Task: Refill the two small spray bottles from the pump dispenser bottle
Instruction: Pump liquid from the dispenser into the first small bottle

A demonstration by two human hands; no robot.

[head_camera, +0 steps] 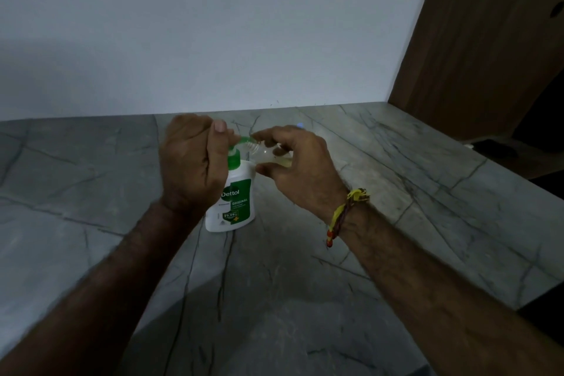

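Nearest to us, two bare forearms reach forward over the grey veined stone counter [91,253]. Our right wrist wears a yellow and red thread band [345,214]. Between the arms, a white Dettol pump dispenser bottle [233,207] with a green label stands upright on the counter. Our left hand [192,162] sits on top of its green pump head [234,156], fingers curled down around it and the thumb raised; whether the pump is pressed down we cannot tell. Our right hand [302,168] pinches a small clear spray bottle [271,152] between thumb and fingertips, holding it on its side in the air, with its open neck touching the green nozzle tip. A little pale liquid lies inside it. Just behind the right hand, a small pale blue object [300,125] peeks out, too hidden to identify. Farther back, the counter meets a plain white wall [213,24], and a brown wooden panel [488,40] rises at the far right.
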